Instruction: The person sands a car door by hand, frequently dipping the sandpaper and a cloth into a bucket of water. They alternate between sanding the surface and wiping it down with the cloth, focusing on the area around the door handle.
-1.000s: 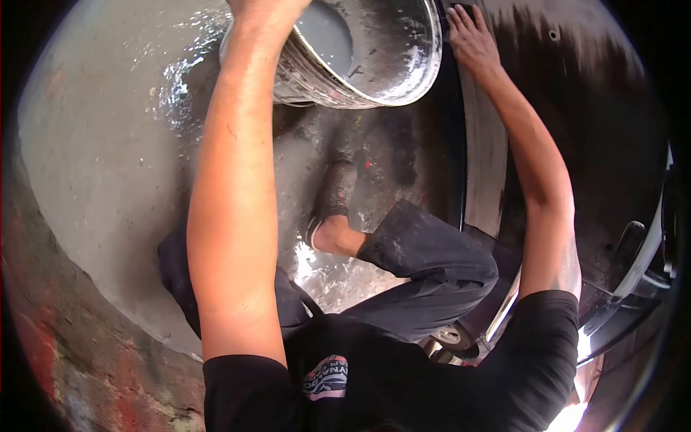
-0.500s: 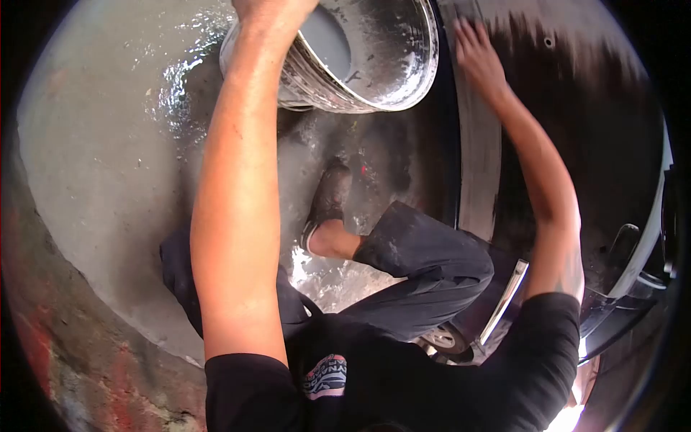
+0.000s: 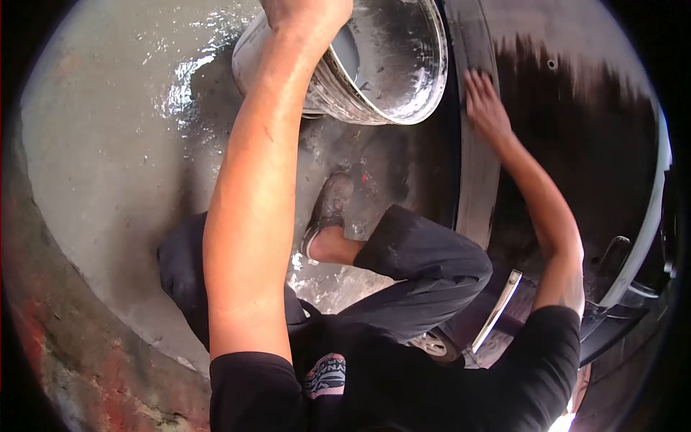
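My right hand (image 3: 489,111) lies on the sanded grey strip (image 3: 479,173) of a dark vehicle panel, fingers stretched out and nearly flat. Whether anything thin sits under the fingers I cannot make out. My left hand (image 3: 309,14) reaches to the top edge of the view, in front of a bucket (image 3: 403,65). Its fingers are cut off or hidden, so its hold does not show. Smeared with grey, the bucket leans with its mouth towards the panel and contains cloudy grey liquid (image 3: 347,54).
Wet grey floor (image 3: 108,144) stretches left of the bucket, with shiny puddles. The dark vehicle panel (image 3: 568,158) has a small hole and worn grey patches. A shoe (image 3: 331,205) and my bent knee (image 3: 446,248) are between bucket and vehicle. A wheel (image 3: 439,344) shows low down.
My right hand has slid along the strip towards me. My left hand has shifted right across the bucket. The whole view has tilted slightly, bringing the bucket lower in it.
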Tool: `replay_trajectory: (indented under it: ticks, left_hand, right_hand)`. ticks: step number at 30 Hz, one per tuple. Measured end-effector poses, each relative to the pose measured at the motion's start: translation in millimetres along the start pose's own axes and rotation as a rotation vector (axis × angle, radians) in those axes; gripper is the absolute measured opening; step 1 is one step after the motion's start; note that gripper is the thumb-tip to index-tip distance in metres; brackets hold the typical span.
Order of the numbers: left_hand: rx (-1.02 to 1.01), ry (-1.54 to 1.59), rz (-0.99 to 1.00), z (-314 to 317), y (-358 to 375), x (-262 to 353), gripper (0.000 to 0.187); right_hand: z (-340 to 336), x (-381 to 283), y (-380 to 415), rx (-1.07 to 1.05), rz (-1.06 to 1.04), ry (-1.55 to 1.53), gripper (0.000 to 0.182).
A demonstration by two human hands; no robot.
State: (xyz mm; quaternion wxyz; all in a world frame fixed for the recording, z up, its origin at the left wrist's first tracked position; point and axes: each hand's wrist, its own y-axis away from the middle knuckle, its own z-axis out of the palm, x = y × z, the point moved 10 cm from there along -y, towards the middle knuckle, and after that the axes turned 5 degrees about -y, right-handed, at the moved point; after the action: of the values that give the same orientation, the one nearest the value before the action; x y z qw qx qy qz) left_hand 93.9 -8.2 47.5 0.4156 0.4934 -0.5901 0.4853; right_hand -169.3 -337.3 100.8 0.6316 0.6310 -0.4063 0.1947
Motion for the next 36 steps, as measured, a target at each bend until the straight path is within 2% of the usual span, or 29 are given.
replay_trajectory:
  ticks: [1, 4, 5, 6, 7, 9, 10, 13, 14, 15, 18, 19, 20, 21, 24, 25, 28, 29, 31, 32, 34, 35, 36]
  left_hand:
    - [0.045, -0.013, 0.041, -1.6, 1.5, 2.3, 0.033]
    - [0.012, 0.019, 0.035, -5.8, 4.3, 8.7, 0.032]
    - [0.01, 0.011, 0.034, -1.9, 5.1, 4.5, 0.032]
    - [0.047, 0.034, 0.068, -0.8, 5.8, 1.5, 0.032]
    - [0.093, 0.057, 0.111, -2.8, 1.2, 2.1, 0.032]
    - [0.034, 0.053, 0.091, -1.2, -9.8, -1.1, 0.032]
    - [-0.036, 0.071, 0.059, 7.2, -8.2, -3.8, 0.033]
    - [-0.044, 0.044, 0.012, 5.4, -9.3, -4.5, 0.033]
    - [-0.032, 0.047, 0.015, 0.5, -10.6, -2.5, 0.033]
    - [-0.024, 0.075, 0.027, -3.0, -6.6, 0.5, 0.033]
    - [-0.004, 0.081, 0.075, 0.5, -5.8, 3.5, 0.032]
    - [0.013, 0.067, 0.095, 1.2, -4.7, 3.6, 0.032]
    - [0.024, 0.043, 0.118, 1.1, -11.5, 3.1, 0.032]
    - [0.041, 0.051, 0.161, -0.7, -11.1, 3.3, 0.031]
    - [0.026, 0.104, 0.209, 3.3, -4.7, 3.3, 0.03]
    - [0.022, 0.129, 0.23, 1.6, -7.2, 3.9, 0.029]
    - [0.082, 0.059, 0.224, -4.2, -4.5, 8.1, 0.028]
    - [0.086, 0.053, 0.229, -7.4, -4.2, 13.2, 0.028]
    - [-0.048, 0.155, 0.061, 0.2, -7.8, 6.0, 0.028]
    - [-0.04, 0.138, 0.072, 1.0, -9.4, 3.6, 0.028]
    - [0.019, 0.031, 0.147, 1.4, -7.3, 0.3, 0.028]
    - [0.092, 0.081, 0.209, -4.2, -5.7, 4.8, 0.026]
    - [0.083, 0.088, 0.198, -3.1, -3.8, 4.8, 0.026]
  right_hand:
    - [7.4, -14.3, 22.6, 0.079, -0.023, 0.001, 0.063]
    - [5.6, 15.6, -7.1, 0.114, -0.101, -0.131, 0.055]
    - [-12.7, 38.5, -40.9, 0.068, -0.053, 0.022, 0.056]
    - [-22.6, 66.0, -78.9, 0.13, 0.086, 0.019, 0.061]
    - [-20.5, 88.1, -118.4, 0.064, 0.151, 0.021, 0.061]
    - [-28.0, 94.3, -142.6, 0.124, 0.219, 0.006, 0.061]
    - [-27.9, 95.4, -135.3, 0.158, 0.28, 0.002, 0.061]
    - [-14.1, 20.1, -34.7, 0.067, 0.087, -0.011, 0.067]
    - [-0.9, -3.2, -4.1, 0.002, 0.058, -0.124, 0.071]
    - [18.3, -16.7, 14.4, 0.164, 0.032, -0.137, 0.071]
    - [2.4, 16.7, -24.3, 0.07, -0.056, -0.227, 0.062]
    - [-8.4, 39.3, -58.3, 0.193, 0.004, -0.148, 0.054]
    - [-15.0, 79.9, -126.6, 0.087, 0.134, -0.23, 0.065]
    - [-3.8, 94.4, -149.3, 0.146, 0.164, -0.182, 0.066]
    - [-3.5, 83.7, -118.5, 0.191, 0.144, -0.139, 0.066]
    - [-18.6, 66.7, -88.5, 0.217, 0.094, -0.096, 0.055]
    - [1.1, 43.0, -44.0, 0.206, -0.005, -0.153, 0.06]
    - [-4.6, 51.8, -56.1, 0.215, -0.003, -0.154, 0.06]
    - [-13.0, 78.5, -101.8, 0.168, 0.006, -0.126, 0.059]
    - [-10.7, 96.0, -137.0, 0.252, 0.059, -0.089, 0.059]
    - [-14.8, 124.6, -190.6, 0.132, 0.145, -0.237, 0.062]
    - [-32.2, 129.7, -193.1, 0.139, 0.143, -0.238, 0.062]
    - [-48.8, 126.3, -180.0, 0.166, 0.096, -0.277, 0.055]
